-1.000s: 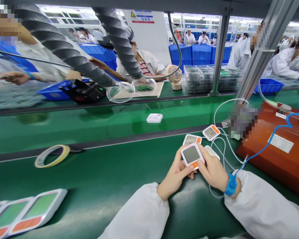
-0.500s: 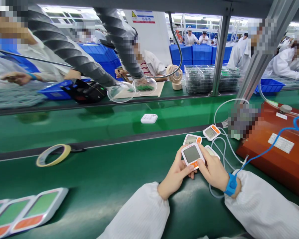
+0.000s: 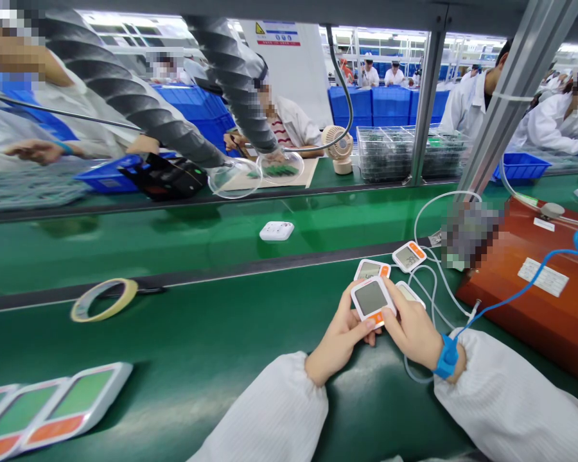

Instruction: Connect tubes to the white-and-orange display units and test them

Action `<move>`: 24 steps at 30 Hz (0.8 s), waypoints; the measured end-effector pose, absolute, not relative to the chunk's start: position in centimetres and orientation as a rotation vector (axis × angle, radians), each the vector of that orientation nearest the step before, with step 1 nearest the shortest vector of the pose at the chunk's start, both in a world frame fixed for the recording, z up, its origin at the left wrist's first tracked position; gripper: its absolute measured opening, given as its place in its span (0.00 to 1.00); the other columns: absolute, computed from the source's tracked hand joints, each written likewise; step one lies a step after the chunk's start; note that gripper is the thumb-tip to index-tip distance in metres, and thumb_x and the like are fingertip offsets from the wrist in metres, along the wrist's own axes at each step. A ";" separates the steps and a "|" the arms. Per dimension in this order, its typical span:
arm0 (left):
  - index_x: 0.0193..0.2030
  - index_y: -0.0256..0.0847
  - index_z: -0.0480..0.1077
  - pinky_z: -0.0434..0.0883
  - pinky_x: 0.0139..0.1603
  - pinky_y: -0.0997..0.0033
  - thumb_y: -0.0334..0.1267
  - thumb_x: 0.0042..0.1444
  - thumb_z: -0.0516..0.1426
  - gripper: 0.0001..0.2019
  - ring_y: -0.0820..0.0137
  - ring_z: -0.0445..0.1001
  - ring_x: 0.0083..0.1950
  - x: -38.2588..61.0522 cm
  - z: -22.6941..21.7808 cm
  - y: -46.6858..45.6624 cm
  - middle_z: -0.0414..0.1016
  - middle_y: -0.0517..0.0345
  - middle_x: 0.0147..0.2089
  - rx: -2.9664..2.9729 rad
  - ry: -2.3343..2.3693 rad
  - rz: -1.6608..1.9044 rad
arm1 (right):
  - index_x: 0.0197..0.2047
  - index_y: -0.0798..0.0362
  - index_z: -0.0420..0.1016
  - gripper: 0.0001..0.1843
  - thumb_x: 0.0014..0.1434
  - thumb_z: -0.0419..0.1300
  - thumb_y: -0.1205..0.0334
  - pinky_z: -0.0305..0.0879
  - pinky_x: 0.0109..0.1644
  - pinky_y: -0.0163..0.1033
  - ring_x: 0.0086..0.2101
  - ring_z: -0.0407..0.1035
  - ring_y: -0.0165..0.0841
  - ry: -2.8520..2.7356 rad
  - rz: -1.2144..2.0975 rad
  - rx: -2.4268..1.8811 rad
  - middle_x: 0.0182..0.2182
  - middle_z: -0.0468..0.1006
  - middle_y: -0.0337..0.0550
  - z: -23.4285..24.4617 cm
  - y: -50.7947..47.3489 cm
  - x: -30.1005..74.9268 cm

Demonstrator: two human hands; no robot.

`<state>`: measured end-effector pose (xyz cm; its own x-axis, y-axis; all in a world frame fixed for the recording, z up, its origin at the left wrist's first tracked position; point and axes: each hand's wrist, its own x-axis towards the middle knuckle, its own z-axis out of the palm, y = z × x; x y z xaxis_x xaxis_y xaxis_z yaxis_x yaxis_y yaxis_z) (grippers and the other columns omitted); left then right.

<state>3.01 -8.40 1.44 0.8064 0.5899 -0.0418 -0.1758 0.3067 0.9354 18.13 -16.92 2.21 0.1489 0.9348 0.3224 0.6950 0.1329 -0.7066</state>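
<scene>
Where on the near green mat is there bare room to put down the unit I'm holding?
The widest bare patch of the mat lies between the tape roll, the three units at lower left and the left hand. It is crowded beyond the held unit: more units, white cables, the orange box.

White unit (image 3: 276,231) on far belt: shifts left vs 1 s ago, now approx. level w/ tape roll side of centre. Blue coiled cord (image 3: 525,289): upper loop sits lower, further right. Person's hand at far bench (image 3: 234,142): drawn in toward dome.
</scene>
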 end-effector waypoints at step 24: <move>0.67 0.50 0.48 0.70 0.28 0.76 0.40 0.58 0.63 0.36 0.75 0.70 0.29 3.0 1.5 -8.5 0.73 0.59 0.38 1.180 0.374 0.580 | 0.71 0.60 0.52 0.31 0.67 0.45 0.59 0.67 0.38 0.43 0.32 0.70 0.38 -1.536 0.521 -1.580 0.37 0.78 0.50 2.2 -17.1 18.1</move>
